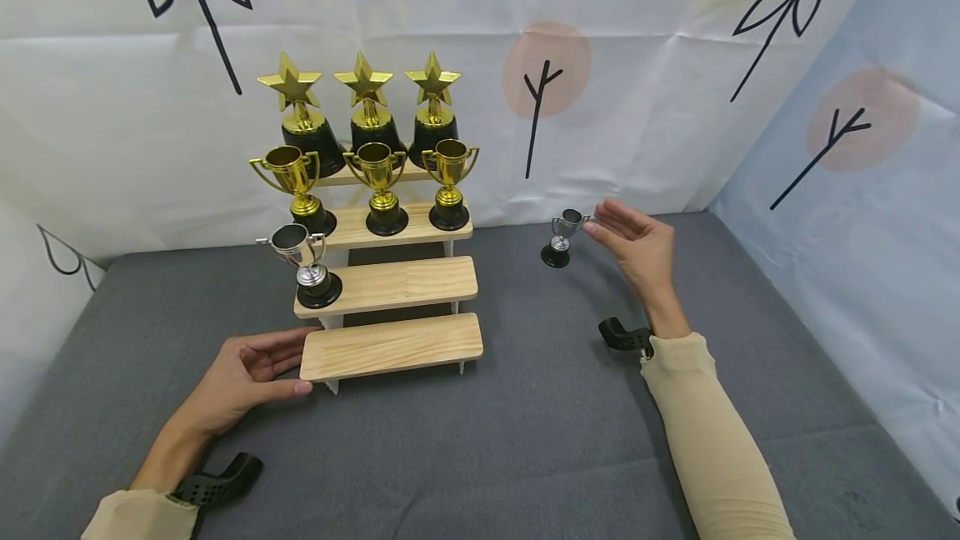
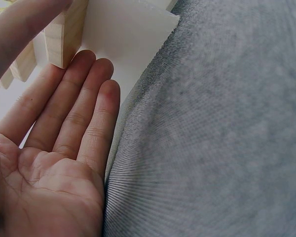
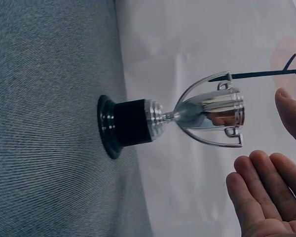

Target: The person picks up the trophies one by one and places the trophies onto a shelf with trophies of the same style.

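Observation:
A small silver cup trophy (image 1: 562, 237) (image 3: 187, 118) on a black base stands upright on the grey mat. My right hand (image 1: 633, 240) (image 3: 271, 182) is beside it with straight fingers, its fingertips just short of the cup. My left hand (image 1: 251, 373) (image 2: 59, 148) lies flat on the mat, touching the left end of the lowest step of a wooden stepped stand (image 1: 390, 344) (image 2: 64, 34). A second silver cup trophy (image 1: 307, 261) stands on the left of the second step.
Three gold cup trophies (image 1: 378, 182) fill the third step and three gold star trophies (image 1: 363, 98) the top one. A printed white backdrop (image 1: 675, 65) walls the back and right. The grey mat (image 1: 525, 440) covers the whole surface.

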`<action>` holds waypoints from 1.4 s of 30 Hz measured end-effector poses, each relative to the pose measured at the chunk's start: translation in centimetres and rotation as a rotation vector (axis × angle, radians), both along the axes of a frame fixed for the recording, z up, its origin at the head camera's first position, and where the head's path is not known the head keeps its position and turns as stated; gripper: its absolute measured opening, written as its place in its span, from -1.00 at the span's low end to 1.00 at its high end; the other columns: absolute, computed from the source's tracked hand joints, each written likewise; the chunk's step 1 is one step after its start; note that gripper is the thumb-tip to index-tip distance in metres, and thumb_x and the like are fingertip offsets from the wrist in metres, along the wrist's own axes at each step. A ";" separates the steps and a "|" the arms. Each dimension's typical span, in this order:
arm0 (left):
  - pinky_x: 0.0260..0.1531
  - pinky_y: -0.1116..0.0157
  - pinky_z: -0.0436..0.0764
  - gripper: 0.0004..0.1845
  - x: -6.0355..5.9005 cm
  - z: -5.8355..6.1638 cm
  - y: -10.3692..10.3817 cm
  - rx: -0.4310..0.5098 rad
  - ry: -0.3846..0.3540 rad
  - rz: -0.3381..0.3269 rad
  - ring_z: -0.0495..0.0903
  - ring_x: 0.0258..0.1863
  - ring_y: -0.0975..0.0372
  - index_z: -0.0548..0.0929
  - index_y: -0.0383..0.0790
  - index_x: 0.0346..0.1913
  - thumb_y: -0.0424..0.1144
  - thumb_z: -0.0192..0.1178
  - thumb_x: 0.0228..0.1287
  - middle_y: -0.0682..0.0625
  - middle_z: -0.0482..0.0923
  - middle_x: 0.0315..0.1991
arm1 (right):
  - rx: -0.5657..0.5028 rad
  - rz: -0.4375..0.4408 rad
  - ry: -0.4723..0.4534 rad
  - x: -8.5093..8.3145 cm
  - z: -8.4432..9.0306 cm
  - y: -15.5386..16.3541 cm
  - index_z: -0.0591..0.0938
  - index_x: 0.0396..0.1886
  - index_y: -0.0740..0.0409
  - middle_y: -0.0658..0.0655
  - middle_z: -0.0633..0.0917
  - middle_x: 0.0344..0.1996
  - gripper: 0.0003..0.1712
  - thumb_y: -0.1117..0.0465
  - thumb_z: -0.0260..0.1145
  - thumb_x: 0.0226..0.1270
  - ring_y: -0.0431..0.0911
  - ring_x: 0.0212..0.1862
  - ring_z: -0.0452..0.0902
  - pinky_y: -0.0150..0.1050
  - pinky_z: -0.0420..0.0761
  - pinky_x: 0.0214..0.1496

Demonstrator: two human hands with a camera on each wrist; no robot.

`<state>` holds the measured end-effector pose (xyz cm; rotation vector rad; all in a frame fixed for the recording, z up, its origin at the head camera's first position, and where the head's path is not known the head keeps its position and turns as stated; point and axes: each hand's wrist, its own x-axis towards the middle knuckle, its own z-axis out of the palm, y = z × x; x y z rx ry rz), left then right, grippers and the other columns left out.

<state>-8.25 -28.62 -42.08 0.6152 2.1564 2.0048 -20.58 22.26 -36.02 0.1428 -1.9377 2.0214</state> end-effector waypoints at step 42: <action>0.13 0.32 0.67 -0.31 0.1 0.3 0.1 0.005 -0.004 -0.010 0.64 0.14 0.28 0.35 -0.78 0.27 -0.75 0.35 0.02 0.13 0.62 0.19 | 0.137 0.124 -0.168 -2.0 -4.3 -1.6 0.63 0.09 0.50 0.01 0.76 -0.13 -0.54 0.47 0.51 0.18 -0.24 -0.04 0.70 -0.37 0.74 0.03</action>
